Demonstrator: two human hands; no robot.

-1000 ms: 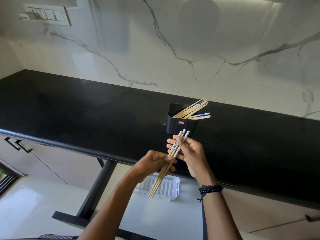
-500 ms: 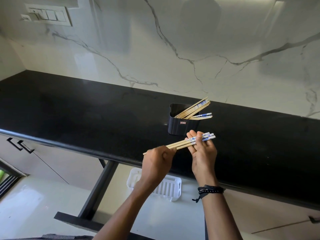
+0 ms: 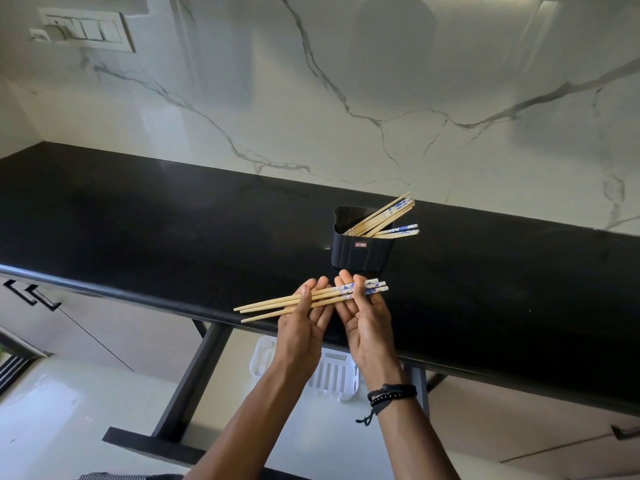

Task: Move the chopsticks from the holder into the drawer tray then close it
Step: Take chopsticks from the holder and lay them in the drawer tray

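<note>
Three wooden chopsticks (image 3: 270, 305) with blue-and-white ends lie almost level across both upturned palms, tips pointing left. My left hand (image 3: 304, 327) supports their middle and my right hand (image 3: 363, 317) holds the patterned ends, thumb over them. Just behind the hands a black holder (image 3: 360, 252) stands on the black countertop (image 3: 138, 230) with several more chopsticks (image 3: 384, 220) leaning out to the right. Below the counter edge, the white slotted drawer tray (image 3: 332, 375) shows in the open drawer, partly hidden by my wrists.
A marble backsplash with a switch panel (image 3: 83, 29) rises behind the counter. Closed cabinet fronts with black handles (image 3: 31, 292) sit at lower left. The open drawer's dark frame (image 3: 194, 375) runs down toward me below the counter.
The chopsticks swung from pointing down toward the drawer to lying level. Both hands turned palm up and opened flatter under them, shifting slightly left.
</note>
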